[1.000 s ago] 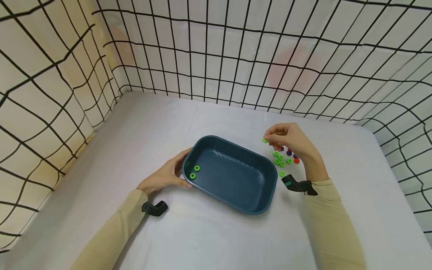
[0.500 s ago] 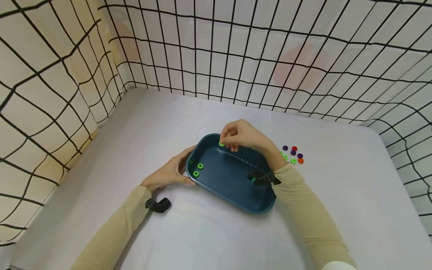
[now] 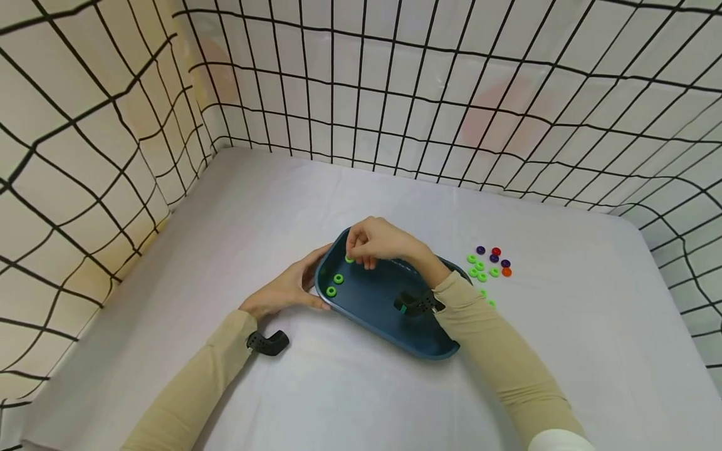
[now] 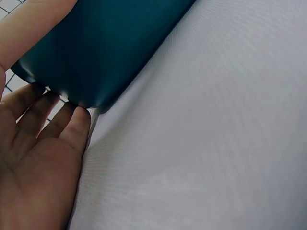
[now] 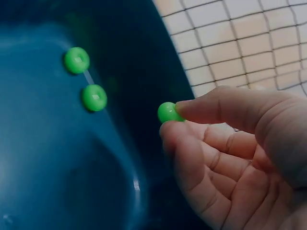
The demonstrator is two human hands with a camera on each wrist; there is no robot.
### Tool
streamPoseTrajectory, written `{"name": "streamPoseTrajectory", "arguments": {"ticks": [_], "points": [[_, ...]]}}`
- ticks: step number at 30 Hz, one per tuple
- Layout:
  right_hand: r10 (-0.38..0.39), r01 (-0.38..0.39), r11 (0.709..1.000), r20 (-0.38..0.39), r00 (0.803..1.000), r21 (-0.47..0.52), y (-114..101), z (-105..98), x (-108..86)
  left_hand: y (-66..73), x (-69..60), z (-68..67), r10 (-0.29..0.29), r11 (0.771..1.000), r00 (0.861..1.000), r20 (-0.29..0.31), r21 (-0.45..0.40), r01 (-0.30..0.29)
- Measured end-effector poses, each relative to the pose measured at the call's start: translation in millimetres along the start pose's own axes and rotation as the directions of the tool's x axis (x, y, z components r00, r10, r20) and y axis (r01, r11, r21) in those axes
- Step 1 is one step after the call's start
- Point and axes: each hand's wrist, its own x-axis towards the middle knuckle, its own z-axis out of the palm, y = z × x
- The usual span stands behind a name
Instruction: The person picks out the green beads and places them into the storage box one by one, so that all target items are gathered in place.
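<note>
Green ring point(image 5: 168, 112), pinched in the fingers of the right hand point(image 3: 380, 242), is over the tray point(image 3: 366, 299) toward ten o'clock; the left hand point(image 3: 289, 287) grips the nine-o'clock end. Probably light, stiff and slippery, it suits an outer-edge hold.

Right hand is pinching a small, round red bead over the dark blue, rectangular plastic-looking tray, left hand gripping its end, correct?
The colour is wrong: the right wrist view shows the right hand pinching a small, round green bead over the tray. The left hand does grip the tray's end.
</note>
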Motion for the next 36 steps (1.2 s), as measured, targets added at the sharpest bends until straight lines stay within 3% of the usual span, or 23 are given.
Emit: {"name": "streamPoseTrajectory", "arguments": {"ticks": [6,11,36], "points": [[0.028,-0.02,0.994,0.08,0.996,-0.106,6,11,6.7,0.0,-0.3,-0.1,0.0,1.0,1.0,-0.005,0.009,0.0],[0.07,-0.055,0.987,0.096,0.993,-0.15,11,18,12.8,0.3,0.0,-0.3,0.002,1.0,1.0,0.0,0.02,-0.002],[0.139,-0.13,0.983,0.06,0.989,-0.129,9,23,15.4,-0.1,-1.5,0.4,-0.028,0.999,0.999,-0.017,0.031,0.028]]}}
